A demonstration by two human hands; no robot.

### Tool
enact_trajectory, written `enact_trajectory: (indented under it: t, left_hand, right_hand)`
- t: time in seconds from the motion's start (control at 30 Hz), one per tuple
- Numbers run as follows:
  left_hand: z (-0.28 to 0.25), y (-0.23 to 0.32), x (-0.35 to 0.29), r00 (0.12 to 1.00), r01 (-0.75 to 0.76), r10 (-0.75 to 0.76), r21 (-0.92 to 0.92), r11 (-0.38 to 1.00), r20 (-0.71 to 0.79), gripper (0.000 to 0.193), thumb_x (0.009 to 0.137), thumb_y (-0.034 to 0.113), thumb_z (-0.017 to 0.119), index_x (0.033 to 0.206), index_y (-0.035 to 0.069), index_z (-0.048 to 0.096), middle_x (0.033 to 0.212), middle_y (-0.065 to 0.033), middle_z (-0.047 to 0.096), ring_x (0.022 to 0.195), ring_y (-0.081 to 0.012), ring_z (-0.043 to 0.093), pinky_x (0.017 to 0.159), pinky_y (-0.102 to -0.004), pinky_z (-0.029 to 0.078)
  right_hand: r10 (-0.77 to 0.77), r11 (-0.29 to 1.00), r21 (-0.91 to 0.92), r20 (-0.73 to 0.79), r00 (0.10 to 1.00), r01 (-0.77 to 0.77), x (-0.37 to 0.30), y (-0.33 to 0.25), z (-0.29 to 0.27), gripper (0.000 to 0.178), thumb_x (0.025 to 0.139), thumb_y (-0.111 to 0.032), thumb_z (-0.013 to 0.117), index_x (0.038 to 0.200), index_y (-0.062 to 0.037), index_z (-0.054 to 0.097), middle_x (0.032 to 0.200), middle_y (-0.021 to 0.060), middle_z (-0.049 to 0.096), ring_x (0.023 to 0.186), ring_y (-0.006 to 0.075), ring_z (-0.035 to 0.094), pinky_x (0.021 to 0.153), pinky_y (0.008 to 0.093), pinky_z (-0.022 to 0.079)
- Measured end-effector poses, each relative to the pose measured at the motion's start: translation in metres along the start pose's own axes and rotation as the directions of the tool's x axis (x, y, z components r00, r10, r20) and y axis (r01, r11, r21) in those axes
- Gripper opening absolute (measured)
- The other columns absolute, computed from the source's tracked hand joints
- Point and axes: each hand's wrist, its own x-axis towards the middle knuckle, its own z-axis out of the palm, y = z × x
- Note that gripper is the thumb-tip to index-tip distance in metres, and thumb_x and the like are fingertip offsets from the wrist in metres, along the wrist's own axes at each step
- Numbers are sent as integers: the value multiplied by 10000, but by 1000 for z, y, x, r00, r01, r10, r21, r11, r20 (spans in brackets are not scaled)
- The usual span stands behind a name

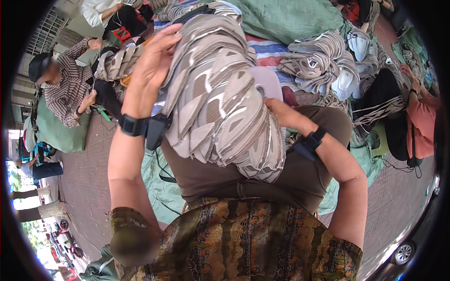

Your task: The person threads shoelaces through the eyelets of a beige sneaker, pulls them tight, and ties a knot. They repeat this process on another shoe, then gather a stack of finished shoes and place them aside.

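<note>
A thick bundle of overlapping grey-beige shoe uppers (220, 93) with white trim lies across my lap and leans away from me. My left hand (157, 63) rests along the bundle's left side, its fingers stretched toward the far end. At the right edge, my right hand (284, 113) is closed, its fingertips by the lower rim of a pale lilac shoe upper (268, 80) with an oval opening. The bundle and this piece partly hide those fingers. Each wrist wears a black strap with a small dark device.
More shoe uppers (311, 61) are heaped on a striped sheet (265, 49) beyond my knees. A large green sack (286, 18) lies behind them. People sit working at left (63, 89) and right (419, 114). Green sheeting (161, 187) spreads beneath me over brick paving (89, 187).
</note>
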Motion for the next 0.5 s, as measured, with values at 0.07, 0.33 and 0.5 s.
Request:
enact_trajectory:
  t: [0.07,0.33,0.5]
  left_hand:
    - [-3,-9,2,1000,2,-2,34,999,-4,422,853,52,610,1258,-21,518,1156,-97,614,1058,-164,571,973,-279,431]
    - [5,-50,36,990,19,-4,-106,994,143,436,859,141,597,1253,-33,526,1176,-125,605,1088,-193,555,1001,-304,407]
    - [11,-67,59,988,113,-69,-344,932,139,252,833,69,610,1060,-43,612,882,-82,652,858,-172,606,841,-288,496]
  right_hand:
    - [463,886,34,-26,886,-462,-7,-40,-34,343,934,-222,582,1183,13,566,1028,88,646,865,139,621,663,268,543]
    - [367,928,-37,-92,926,-372,-93,-137,-7,823,859,-505,608,1395,36,296,1158,267,559,851,323,638,754,377,539]
    - [93,615,-743,-263,960,-264,-112,-160,38,871,710,-262,775,1370,61,308,1366,270,400,1094,382,551,841,406,514]
